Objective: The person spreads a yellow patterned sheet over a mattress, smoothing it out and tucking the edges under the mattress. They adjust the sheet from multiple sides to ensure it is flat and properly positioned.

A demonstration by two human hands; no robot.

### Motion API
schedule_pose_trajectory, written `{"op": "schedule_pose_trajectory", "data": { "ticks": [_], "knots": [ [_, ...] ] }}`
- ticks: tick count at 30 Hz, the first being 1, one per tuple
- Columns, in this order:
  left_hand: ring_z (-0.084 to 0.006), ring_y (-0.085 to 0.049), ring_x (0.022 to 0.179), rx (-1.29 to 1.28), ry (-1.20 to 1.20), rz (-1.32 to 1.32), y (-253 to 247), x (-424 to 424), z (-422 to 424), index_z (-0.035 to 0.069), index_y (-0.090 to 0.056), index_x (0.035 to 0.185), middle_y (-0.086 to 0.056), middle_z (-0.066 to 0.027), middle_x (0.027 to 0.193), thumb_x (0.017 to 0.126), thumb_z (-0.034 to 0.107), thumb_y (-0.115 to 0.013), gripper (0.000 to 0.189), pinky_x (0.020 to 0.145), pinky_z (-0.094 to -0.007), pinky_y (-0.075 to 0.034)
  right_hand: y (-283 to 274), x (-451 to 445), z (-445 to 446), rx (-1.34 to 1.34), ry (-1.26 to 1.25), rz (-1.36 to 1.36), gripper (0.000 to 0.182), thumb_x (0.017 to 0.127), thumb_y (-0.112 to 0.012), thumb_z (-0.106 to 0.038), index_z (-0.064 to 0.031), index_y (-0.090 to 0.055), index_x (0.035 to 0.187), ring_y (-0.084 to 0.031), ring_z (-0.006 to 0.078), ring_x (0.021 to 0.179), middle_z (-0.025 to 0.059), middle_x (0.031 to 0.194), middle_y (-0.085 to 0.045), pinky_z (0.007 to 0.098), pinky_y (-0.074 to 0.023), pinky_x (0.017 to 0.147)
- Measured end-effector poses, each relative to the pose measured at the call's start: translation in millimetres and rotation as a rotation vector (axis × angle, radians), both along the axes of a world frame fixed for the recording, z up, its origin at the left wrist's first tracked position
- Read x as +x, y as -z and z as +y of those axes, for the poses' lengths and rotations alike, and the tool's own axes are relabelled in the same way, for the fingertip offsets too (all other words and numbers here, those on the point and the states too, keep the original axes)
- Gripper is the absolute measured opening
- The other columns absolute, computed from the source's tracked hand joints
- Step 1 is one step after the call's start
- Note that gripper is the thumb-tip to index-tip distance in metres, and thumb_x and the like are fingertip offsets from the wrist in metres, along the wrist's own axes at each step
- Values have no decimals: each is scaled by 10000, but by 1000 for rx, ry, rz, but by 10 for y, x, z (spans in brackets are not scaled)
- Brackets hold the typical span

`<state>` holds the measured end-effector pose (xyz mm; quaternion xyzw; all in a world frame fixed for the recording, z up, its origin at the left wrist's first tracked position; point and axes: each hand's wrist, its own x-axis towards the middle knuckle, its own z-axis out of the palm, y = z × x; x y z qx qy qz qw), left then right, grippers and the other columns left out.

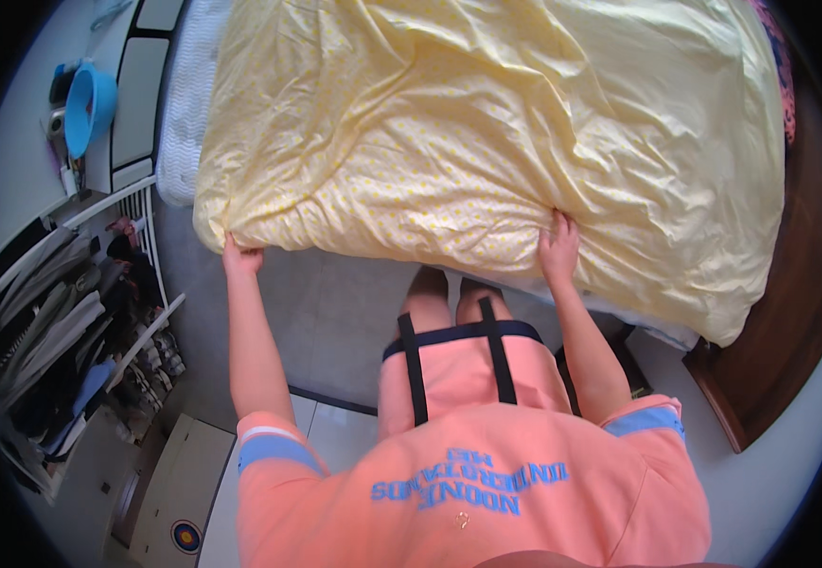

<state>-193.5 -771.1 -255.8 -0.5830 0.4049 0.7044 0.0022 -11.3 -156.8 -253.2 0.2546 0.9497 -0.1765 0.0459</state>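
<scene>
A pale yellow quilt [439, 142] with yellow polka dots on part of it lies wrinkled across the bed. My left hand [242, 257] grips its near edge close to the left corner, with the fingertips tucked into the fabric. Farther right, my right hand [560, 245] pinches a bunched fold of the same edge, and creases fan out from that hold. Between the two hands the edge hangs slightly above the grey floor [340, 305]. Along the left side shows the white quilted mattress [187, 106].
On the left stands a clothes rack [162, 248] packed with garments. A blue plastic basin [91, 110] sits on a white surface beyond it. The dark wooden headboard [794, 298] rises at the right. A cream door [183, 490] is at lower left.
</scene>
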Motion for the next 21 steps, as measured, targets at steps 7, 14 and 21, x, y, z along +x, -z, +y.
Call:
{"op": "schedule_pose_trajectory", "data": {
  "ticks": [7,14,21],
  "knots": [
    [-334,-363,1341,49,159,276,-132,-224,338,175,-301,1461,-349,-91,1484,913,642,-389,726,1063,-559,-339,12,324,-77,-101,346,81,417,791,-614,-136,-43,-562,1194,-525,335,1131,191,1198,-558,410,-416,967],
    [-351,-339,1357,128,227,417,-483,-603,647,189,-276,1478,-315,-79,1512,869,745,-300,825,1079,-550,-324,457,869,-925,-1553,2091,142,278,896,-537,-151,-38,-577,1147,-578,275,1086,170,1137,-605,427,-471,967],
    [-308,-352,1357,389,517,464,-1338,-1468,413,93,-341,1445,-390,-107,1470,900,458,-554,689,1116,-490,-290,419,101,-1757,-1989,1465,723,499,975,-420,-387,-92,-420,1378,-434,304,1278,105,1405,-453,475,-353,1085]
  ]
}}
